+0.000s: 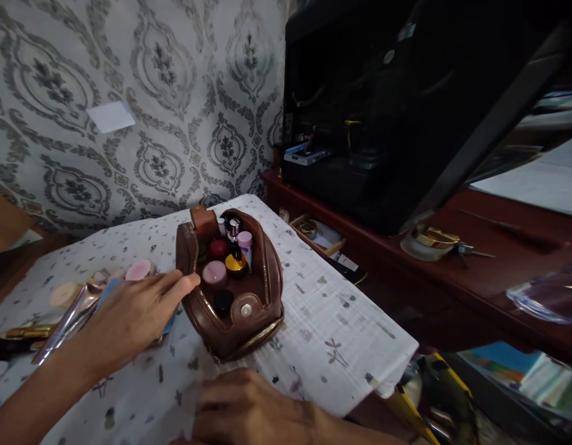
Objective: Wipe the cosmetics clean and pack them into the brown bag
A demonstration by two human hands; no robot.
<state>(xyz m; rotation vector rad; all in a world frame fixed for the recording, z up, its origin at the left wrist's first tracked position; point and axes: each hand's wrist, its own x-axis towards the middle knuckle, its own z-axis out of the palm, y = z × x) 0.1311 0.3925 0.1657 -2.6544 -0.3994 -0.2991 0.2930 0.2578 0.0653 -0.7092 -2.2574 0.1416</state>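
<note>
A brown cosmetic bag [237,337] with a gold zipper stands open on the cloth-covered table. Inside are a pink-lidded jar [215,274], a gold-lidded jar [236,266], a red-lidded jar [218,249], a black cap [223,301], a purple-capped tube [244,242] and a silver-topped bottle [233,230]. My left hand [133,312] reaches to the bag's left side, fingers stretched and thumb at its rim. A blue item partly shows beneath this hand. Near the table's front, my right hand [249,408] lies low before the bag, its fingertips hidden and blurred.
Left of the bag lie a shiny rose-gold tube [75,315], a pink round item [140,270], a beige cap [66,295] and dark and gold cosmetics. At right, a dark red desk holds a large black screen [383,111] and a tape roll [429,241]. A small drawer [335,247] stands open.
</note>
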